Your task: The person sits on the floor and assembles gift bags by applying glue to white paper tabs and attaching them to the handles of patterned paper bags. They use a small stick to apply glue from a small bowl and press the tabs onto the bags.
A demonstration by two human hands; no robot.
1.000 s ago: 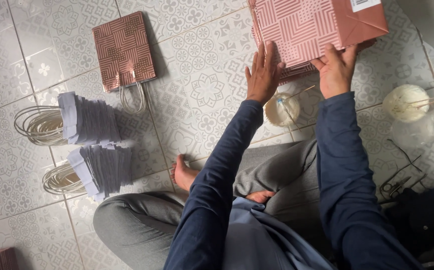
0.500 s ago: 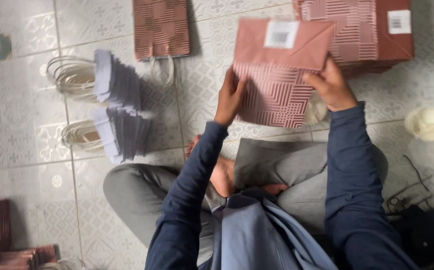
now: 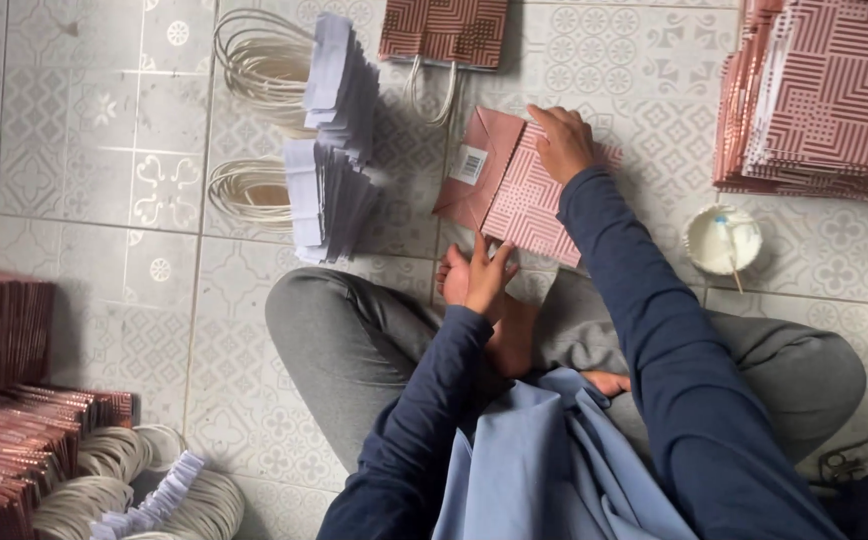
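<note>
I sit cross-legged on a patterned tile floor. A flat pink paper bag with a geometric pattern lies on the floor in front of my legs, its folded base with a white sticker turned to the left. My right hand rests on the bag's top edge, fingers bent over it. My left hand touches the bag's near edge, fingers spread.
A tall stack of flat pink bags lies at the upper right. A finished bag with cord handles lies at the top. Two bundles of white cord handles with paper strips sit left. A small white bowl stands right. More bags and cords pile at lower left.
The bag was taken off the upper-right stack and brought down and left onto the floor in front of my legs. Both hands have stayed on it.
</note>
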